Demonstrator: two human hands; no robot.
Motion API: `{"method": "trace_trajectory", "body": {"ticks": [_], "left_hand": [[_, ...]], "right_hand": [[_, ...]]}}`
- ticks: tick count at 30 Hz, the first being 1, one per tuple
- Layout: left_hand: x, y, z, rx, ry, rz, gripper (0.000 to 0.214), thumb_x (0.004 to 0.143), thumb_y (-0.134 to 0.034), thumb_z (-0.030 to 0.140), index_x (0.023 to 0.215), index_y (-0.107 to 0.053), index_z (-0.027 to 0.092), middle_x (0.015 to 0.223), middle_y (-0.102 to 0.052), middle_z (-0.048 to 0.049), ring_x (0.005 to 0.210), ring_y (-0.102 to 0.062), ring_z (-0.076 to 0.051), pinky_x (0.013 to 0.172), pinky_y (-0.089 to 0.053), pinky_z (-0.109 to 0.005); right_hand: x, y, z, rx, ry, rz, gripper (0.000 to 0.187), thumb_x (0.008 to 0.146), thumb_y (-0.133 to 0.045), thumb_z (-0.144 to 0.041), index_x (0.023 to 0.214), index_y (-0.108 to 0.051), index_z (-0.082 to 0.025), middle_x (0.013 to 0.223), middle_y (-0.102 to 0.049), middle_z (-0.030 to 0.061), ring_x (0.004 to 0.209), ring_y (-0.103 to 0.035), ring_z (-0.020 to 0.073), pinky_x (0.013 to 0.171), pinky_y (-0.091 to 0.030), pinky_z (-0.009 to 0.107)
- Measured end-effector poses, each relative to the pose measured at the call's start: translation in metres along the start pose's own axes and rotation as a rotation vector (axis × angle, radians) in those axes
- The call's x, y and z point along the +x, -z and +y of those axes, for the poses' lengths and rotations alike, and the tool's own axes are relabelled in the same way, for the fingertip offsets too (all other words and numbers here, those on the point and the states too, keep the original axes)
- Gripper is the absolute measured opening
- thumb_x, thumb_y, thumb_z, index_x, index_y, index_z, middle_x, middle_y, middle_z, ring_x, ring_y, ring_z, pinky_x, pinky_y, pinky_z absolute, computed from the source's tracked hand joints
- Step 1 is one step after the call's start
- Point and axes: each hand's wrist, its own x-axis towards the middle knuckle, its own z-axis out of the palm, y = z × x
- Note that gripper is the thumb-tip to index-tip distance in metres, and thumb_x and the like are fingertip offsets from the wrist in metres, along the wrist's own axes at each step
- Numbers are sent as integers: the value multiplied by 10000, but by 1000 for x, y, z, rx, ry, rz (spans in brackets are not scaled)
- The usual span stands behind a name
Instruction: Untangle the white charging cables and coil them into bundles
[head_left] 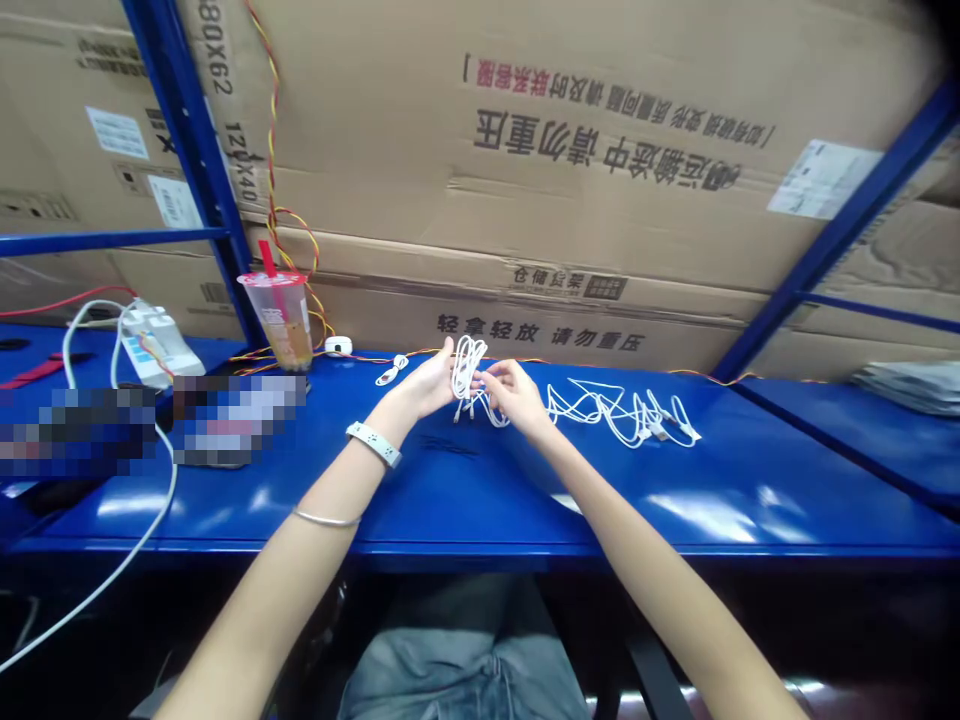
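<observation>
A white charging cable [469, 366], wound into a long coil, is held upright above the blue table. My left hand [435, 384] grips the coil from its left side, thumb up. On the coil's lower right, my right hand [516, 395] has its fingers pinched together at the cable. Beneath the hands, cable ends hang or lie against the tabletop; which of the two I cannot tell. Several loose white cables [622, 412] lie tangled to the right. A small bundled white cable [391, 370] rests left of my hands. Thin black ties [448, 446] lie in front of them.
At the back left stands a drink cup [283, 325] with a red straw, beside a white earbud case [338, 346]. Farther left are a white power strip [160, 345] and a blurred phone-like object [238, 420]. Cardboard boxes [480, 220] and blue shelf posts close off the back.
</observation>
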Motion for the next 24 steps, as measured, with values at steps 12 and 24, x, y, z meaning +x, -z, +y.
{"method": "trace_trajectory", "body": {"ticks": [12,24], "left_hand": [[5,0,-17,2,-87,53,38,848,-599,99,861,-634,92,703,-627,-26,548,-554,-69,552,-466,-194],[-1,-10,-15,-28,-93,-54,230,952,-494,242,967,-677,103,804,-694,-71,690,-654,-129,691,-552,-261]], "right_hand": [[2,6,-1,293,-124,-86,382,783,-602,-502,966,-603,-166,869,-645,50,646,-529,104,525,-361,216],[2,13,-6,368,-104,-55,276,664,-723,-389,839,-661,-186,752,-646,1,672,-558,118,559,-377,215]]}}
